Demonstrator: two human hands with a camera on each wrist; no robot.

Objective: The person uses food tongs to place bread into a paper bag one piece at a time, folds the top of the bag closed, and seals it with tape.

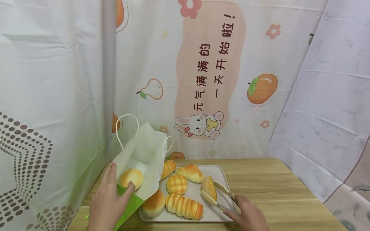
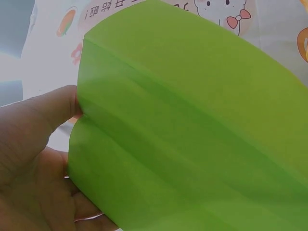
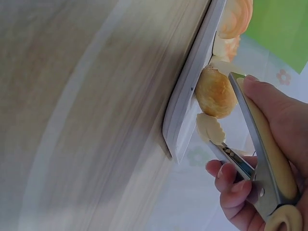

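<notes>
My left hand (image 1: 108, 197) holds the rim of a paper bag (image 1: 154, 144), green outside and white inside, with two white handles. Its thumb and fingers lie at the edge of the green side (image 2: 183, 125) in the left wrist view. Inside the tilted bag's mouth is a round yellow bun (image 1: 132, 178). With my right hand (image 1: 249, 213) I grip metal tongs (image 1: 222, 207) with cream-coloured tips. Those tips stand on either side of an oblong bread roll (image 1: 212, 187) at the tray's right part; whether they squeeze it I cannot tell.
On the light tray (image 1: 214, 216) also lie a ridged long bread (image 1: 185, 207), a round brown bun (image 1: 154, 203), a criss-cross bun (image 1: 177, 184), a triangular pastry (image 1: 190, 173) and a ridged roll (image 1: 168, 169) partly behind the bag. A wooden table (image 1: 260, 179) bears all this; printed curtains (image 1: 208, 64) surround it.
</notes>
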